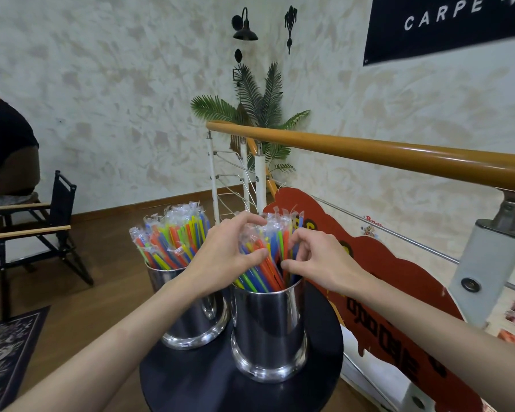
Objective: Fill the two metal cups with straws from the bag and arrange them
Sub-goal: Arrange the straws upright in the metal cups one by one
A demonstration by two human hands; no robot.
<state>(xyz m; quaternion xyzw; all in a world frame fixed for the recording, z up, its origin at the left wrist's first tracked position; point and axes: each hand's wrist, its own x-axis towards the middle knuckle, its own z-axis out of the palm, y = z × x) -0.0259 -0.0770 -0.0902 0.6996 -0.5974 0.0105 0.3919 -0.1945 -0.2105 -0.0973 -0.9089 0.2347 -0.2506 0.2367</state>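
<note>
Table: a round black table [191,382] carries both metal cups, which stand side by side near its far edge.
Left cup: a shiny metal cup [195,319] stands behind the left forearm, packed with a bunch of wrapped straws [173,233] in green, orange, blue and yellow that fan out above its rim. No hand touches this bunch.
Right cup: the nearer metal cup [269,328] stands upright just beside the left one, and holds a second bunch of straws [272,248], also in clear wrappers.
Left hand: the left hand [229,251] is at the left side of the right cup's bunch, fingers curled round the upper straws with the thumb pressed against them lower down.
Right hand: the right hand [312,260] is at the right side of the same bunch, above the cup's rim, fingers curled in among the straws, thumb pointing towards the left hand.
Hands together: both close on the one bunch from opposite sides, the straws between them.
Surroundings: a wooden handrail [369,153] runs behind the table, with a red cut-out sign [384,278] below it, a potted palm [259,108] in the corner and a folding chair [42,227] at the left.
</note>
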